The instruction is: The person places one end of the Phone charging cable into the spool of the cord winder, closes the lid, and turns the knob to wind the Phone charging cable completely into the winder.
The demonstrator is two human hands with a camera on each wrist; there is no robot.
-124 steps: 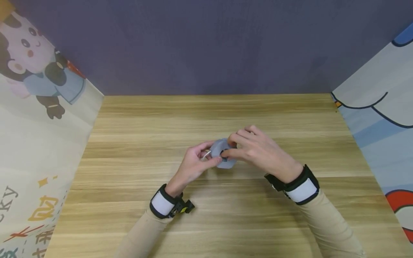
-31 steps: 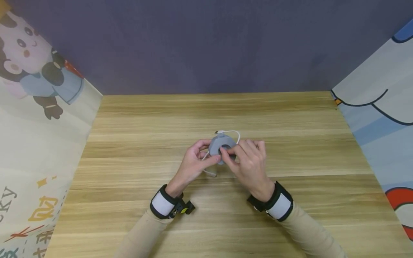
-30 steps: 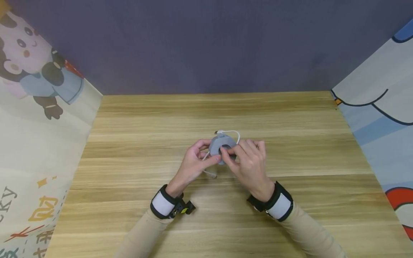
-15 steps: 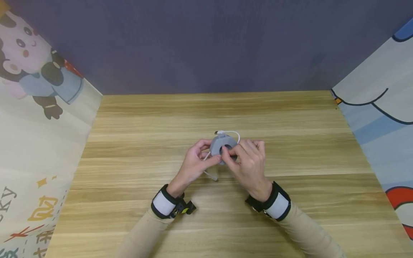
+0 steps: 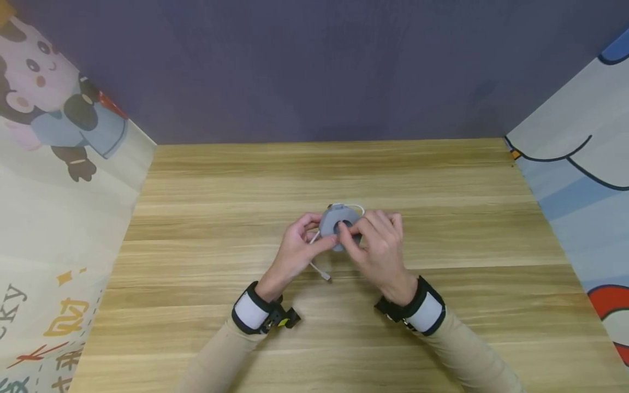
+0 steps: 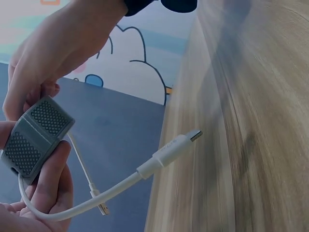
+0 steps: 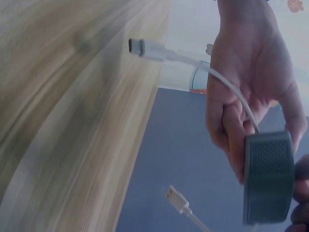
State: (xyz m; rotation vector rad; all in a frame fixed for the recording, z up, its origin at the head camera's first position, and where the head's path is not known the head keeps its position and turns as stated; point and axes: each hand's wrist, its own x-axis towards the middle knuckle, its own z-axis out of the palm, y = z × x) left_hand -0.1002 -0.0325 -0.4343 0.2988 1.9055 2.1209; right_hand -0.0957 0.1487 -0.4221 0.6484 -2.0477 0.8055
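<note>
A grey cable winder with textured panels on its rim is held above the table. My left hand grips it from the left, thumb on its face. The thumb and forefinger of my right hand pinch at its round centre opening; what lies inside is hidden. A white charging cable comes out on two sides. One plug hangs below the left side, its metal tip bare. The other plug appears lower in the right wrist view, beyond the winder.
The wooden table lies under both hands. A dark blue-grey panel rises at the back. Cartoon-printed panels flank the table on both sides. A black strap with a camera is on each wrist.
Since four seconds ago, my right hand has swung nearer my body and both cable ends have come into view. Within the last second, the far loop sinks closer to the winder and the near plug hangs lower.
</note>
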